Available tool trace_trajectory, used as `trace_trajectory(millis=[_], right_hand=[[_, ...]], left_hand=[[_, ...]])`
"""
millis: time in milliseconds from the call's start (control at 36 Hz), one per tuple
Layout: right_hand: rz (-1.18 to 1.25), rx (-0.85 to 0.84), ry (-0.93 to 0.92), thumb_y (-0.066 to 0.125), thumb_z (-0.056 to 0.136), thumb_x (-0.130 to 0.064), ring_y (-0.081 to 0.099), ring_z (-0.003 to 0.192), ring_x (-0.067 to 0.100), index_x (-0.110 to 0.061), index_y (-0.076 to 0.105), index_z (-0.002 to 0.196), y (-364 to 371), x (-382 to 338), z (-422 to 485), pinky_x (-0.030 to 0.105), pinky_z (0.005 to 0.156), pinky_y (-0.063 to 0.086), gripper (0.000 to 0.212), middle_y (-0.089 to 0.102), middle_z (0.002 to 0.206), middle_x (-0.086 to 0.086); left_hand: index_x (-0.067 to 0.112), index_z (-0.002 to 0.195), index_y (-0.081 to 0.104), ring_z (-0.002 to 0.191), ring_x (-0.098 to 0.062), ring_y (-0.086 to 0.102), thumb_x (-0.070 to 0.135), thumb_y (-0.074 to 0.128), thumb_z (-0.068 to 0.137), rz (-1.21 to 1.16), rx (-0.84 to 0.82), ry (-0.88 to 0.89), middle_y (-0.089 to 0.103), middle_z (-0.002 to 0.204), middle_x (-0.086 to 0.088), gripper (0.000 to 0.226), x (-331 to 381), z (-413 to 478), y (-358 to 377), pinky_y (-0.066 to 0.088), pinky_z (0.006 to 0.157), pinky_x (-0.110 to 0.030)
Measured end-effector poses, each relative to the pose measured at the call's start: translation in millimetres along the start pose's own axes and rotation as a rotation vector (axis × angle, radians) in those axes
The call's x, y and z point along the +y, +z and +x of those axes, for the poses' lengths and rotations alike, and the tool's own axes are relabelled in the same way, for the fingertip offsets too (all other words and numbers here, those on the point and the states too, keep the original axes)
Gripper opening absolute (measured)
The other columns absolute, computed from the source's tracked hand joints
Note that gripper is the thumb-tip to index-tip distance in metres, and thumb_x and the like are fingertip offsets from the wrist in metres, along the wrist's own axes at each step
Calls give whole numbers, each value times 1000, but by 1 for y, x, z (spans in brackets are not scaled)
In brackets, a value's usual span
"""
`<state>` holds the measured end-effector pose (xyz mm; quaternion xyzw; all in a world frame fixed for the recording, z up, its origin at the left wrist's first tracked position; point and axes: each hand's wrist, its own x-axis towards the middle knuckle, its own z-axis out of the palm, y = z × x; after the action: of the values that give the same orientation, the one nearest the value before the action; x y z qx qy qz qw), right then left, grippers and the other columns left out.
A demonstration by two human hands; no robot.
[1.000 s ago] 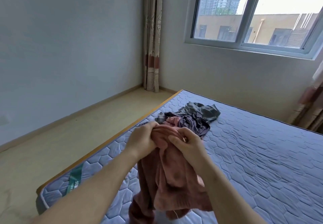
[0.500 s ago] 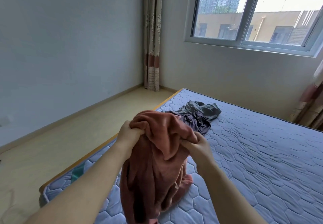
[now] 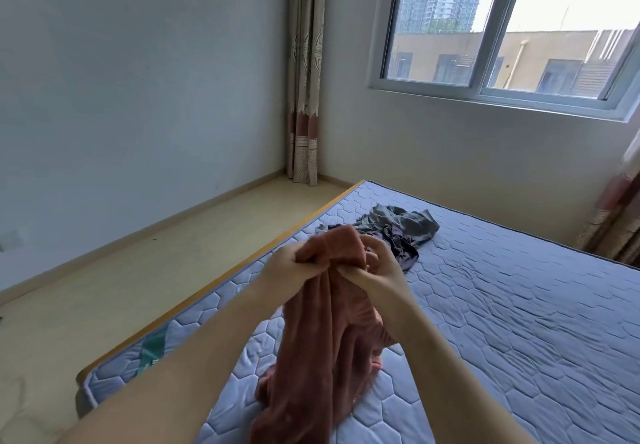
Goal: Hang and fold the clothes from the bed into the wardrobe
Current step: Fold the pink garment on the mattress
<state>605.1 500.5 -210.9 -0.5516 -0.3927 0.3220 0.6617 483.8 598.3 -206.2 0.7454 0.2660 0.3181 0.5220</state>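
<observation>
A fuzzy rust-pink garment [image 3: 325, 339] hangs above the bed, its lower end bunched on the mattress [image 3: 502, 322]. My left hand [image 3: 282, 272] grips its top edge on the left. My right hand [image 3: 379, 267] grips the same edge on the right, fingers curled into the fabric. Behind my hands, a crumpled pile of grey and purple clothes [image 3: 398, 232] lies on the mattress near its left edge. The wardrobe is out of view.
The quilted blue mattress sits on a low wooden frame [image 3: 221, 281]. Bare floor [image 3: 121, 287] runs along its left side to the wall. A curtain [image 3: 304, 73] hangs in the corner, and another curtain [image 3: 620, 211] at the right edge below the window [image 3: 502, 31].
Both hands lifted the rust-pink garment up off the mattress. They then came closer together along its top edge, and my view turned slightly left.
</observation>
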Motion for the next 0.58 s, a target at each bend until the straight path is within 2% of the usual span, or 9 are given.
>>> trace_trajectory(millis=[28,83,139,194,278,333,389,472,583], right_hand=[[-49,-22,48,64,79,9,62,80,18,-22,56,100,-2,4,2,39,81,53,38,66,92,9],[-230,-82,126,70,77,-2,63,73,14,-22,60,89,-7,11,4,36,76,54,25,67,82,2],[-440,-148,157,73,71,-19,63,71,13,-19,64,76,-10,15,5,37,76,54,11,67,72,-3],[-551,-145,132,73,72,-23,60,69,11,-21,62,69,-12,16,10,35,74,53,12,64,69,-7],[-621,-101,25,68,81,-17,52,67,9,-17,59,75,-8,3,18,27,65,42,11,59,70,-6],[-618,-59,-17,65,83,-18,50,70,13,-9,59,87,-4,-7,25,28,65,38,11,58,77,1],[-591,-7,-41,63,85,-19,47,69,14,-11,57,84,0,-18,33,29,64,36,9,55,74,-1],[-551,50,-107,61,85,-17,44,66,13,-21,46,69,12,-38,46,29,64,34,22,49,64,-7],[-568,1,-245,62,83,-15,47,69,12,-21,49,71,31,-72,64,28,63,37,18,51,66,-9]], left_hand=[[14,81,63,70,-5,55,13,67,72,-127,40,-21,62,74,2,10,2,2,-1,46,73,-22],[13,83,62,68,-8,62,-8,59,83,-355,83,-56,68,69,4,21,11,5,-4,51,71,-19],[11,88,61,63,-4,65,-13,50,85,-474,108,-69,69,66,7,27,23,7,-10,53,65,-14],[11,95,61,64,-1,65,-13,51,85,-480,127,-57,70,71,6,27,31,10,-18,53,67,-13],[16,95,62,69,-4,65,-14,55,81,-368,148,-17,68,77,6,33,42,13,-31,53,72,-17],[23,86,59,70,-10,62,-14,58,78,-205,235,14,65,76,5,38,50,17,-43,51,70,-19],[27,84,54,73,-13,57,-9,63,74,-13,338,50,59,79,4,39,57,21,-54,48,67,-22],[27,103,50,79,-7,56,1,73,68,88,254,89,56,90,9,50,73,24,-68,47,65,-17],[25,119,47,88,-9,55,11,75,77,156,199,61,52,94,10,52,93,30,-80,42,66,-13]])
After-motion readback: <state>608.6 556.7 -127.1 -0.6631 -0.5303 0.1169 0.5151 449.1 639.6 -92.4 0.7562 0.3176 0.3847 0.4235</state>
